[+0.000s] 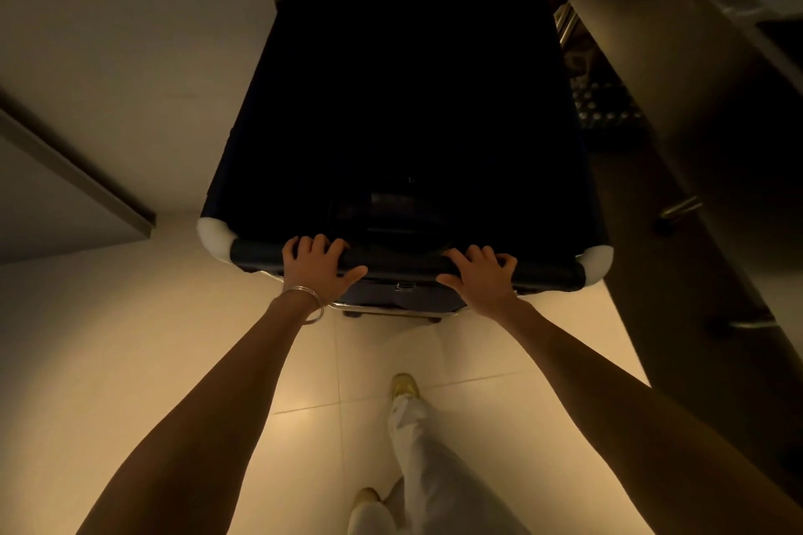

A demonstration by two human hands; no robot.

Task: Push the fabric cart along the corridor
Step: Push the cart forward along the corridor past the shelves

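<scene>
We gripped the fabric cart (399, 100) by its near rim, left hand (315, 269) and right hand (482, 276) fingers (476, 253) curled over it.

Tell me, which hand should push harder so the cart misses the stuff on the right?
Probably the right hand. The cart sits closer to the metal cabinet than the left wall, so pushing harder there should swing it left. The left hand also grips the rim.

Dim warm light falls on pale floor tiles (130, 361) between plain walls (108, 35).
</scene>
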